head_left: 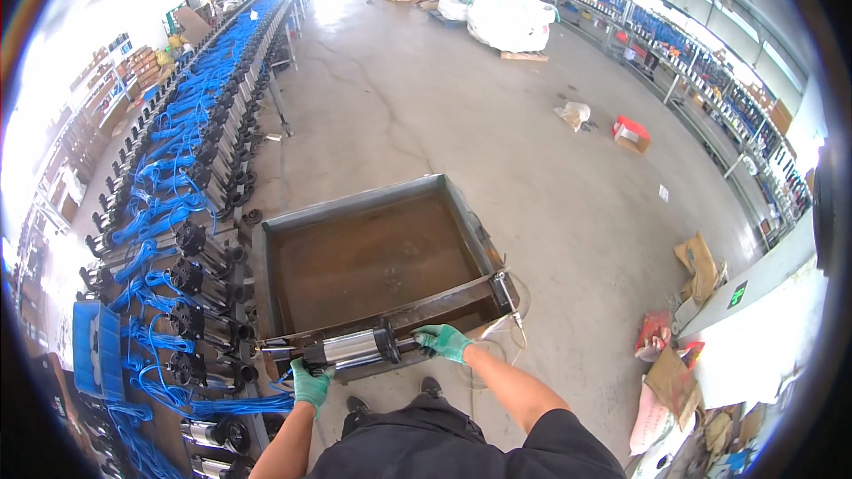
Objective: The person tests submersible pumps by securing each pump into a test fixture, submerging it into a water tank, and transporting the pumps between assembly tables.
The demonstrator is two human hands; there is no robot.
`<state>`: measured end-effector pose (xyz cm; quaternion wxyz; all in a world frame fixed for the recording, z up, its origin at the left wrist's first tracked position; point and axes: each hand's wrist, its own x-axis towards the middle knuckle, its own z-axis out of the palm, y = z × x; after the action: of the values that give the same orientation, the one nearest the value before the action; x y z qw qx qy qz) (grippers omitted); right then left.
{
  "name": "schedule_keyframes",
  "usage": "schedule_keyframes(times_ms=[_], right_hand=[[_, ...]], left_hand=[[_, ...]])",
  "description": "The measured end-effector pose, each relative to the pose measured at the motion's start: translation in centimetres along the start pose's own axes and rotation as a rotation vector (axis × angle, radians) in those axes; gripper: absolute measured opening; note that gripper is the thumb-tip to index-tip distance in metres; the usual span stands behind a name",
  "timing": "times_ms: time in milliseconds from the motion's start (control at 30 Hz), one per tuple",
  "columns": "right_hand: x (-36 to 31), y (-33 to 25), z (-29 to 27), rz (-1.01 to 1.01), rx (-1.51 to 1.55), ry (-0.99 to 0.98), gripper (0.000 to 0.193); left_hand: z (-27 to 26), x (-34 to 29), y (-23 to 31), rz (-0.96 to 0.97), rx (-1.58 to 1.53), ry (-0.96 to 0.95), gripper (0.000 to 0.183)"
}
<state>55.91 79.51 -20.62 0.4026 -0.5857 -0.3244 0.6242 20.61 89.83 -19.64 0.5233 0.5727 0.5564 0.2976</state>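
Note:
A silver cylindrical pump (pixel 351 349) with black end pieces lies sideways along the near edge of a metal water tank (pixel 368 310). At its left end, my left hand (pixel 311 383), in a green glove, curls around the pump's lower side. My right hand (pixel 444 341), gloved the same way, closes on the dark fitting at the pump's right end. The fingertips there are partly hidden. Blue cable (pixel 244 405) runs toward the pump's left end from the bench. Brownish water (pixel 373 253) fills the bottom of the tank.
On the left, a long bench holds rows of similar pumps (pixel 200 279) with coiled blue cables, and a blue bin (pixel 98 350). A hose (pixel 521 330) hangs at the tank's right corner. Sacks and cardboard (pixel 674 386) lie at the right, a red box (pixel 632 133) farther off.

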Motion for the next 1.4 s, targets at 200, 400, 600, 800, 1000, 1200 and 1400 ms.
schedule_keyframes(times_ms=[200, 400, 600, 800, 1000, 1200, 1400], right_hand=[[-0.5, -0.4, 1.6, 0.083, -0.109, 0.175, 0.039], [-1.5, -0.3, 0.8, -0.011, -0.538, 0.322, 0.047], [-8.4, 2.5, -9.3, -0.217, -0.748, 1.391, 0.044], [-6.3, 2.4, -14.0, 0.255, -0.526, 0.935, 0.058], [-0.9, -3.3, -17.3, 0.179, -0.288, 0.953, 0.049], [-1.9, -2.7, -9.9, -0.21, -0.589, 0.8, 0.02], [-3.0, -1.8, -1.2, 0.019, 0.246, 0.454, 0.014]], left_hand=[[-0.6, -0.4, -1.7, -0.013, 0.014, 0.04, 0.068], [-0.6, 0.1, -1.7, -0.005, -0.014, 0.007, 0.071], [-0.4, 0.5, 2.2, -0.161, 0.157, 0.083, 0.073], [-0.5, -0.1, 2.9, -0.139, 0.193, 0.122, 0.067], [-0.2, 0.1, 2.9, -0.138, 0.22, 0.041, 0.063], [-0.8, 0.2, 3.5, -0.175, 0.189, 0.047, 0.067], [-0.8, 0.4, 4.5, -0.209, 0.219, 0.026, 0.064]])
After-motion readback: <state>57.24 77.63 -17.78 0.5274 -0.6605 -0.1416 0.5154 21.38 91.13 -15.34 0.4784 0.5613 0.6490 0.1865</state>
